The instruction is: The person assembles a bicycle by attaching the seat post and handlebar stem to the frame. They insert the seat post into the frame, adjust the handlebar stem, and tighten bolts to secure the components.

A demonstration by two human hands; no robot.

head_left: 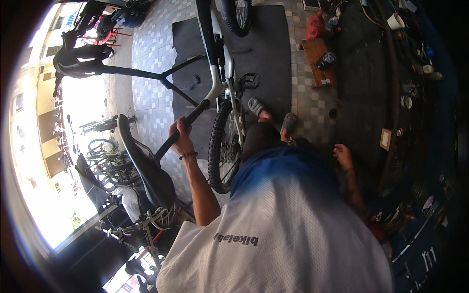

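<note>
White-and-blue mesh shirt (283, 234) filled lower centre. At left-centre, left hand (181, 137) gripped the round black seatpost (197, 113) of a black-and-white bicycle (214, 89), probably heavy; this stiff post suited holding. Right hand (343, 156) hung half-open.

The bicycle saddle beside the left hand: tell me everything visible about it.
The saddle is black and smooth-looking, perhaps synthetic leather, with a narrow nose widening toward the rear. A thin rail shows along its underside. It sits on the black seatpost, which the left hand grips. Its nose points toward the picture's top. No hand touches it.
</note>
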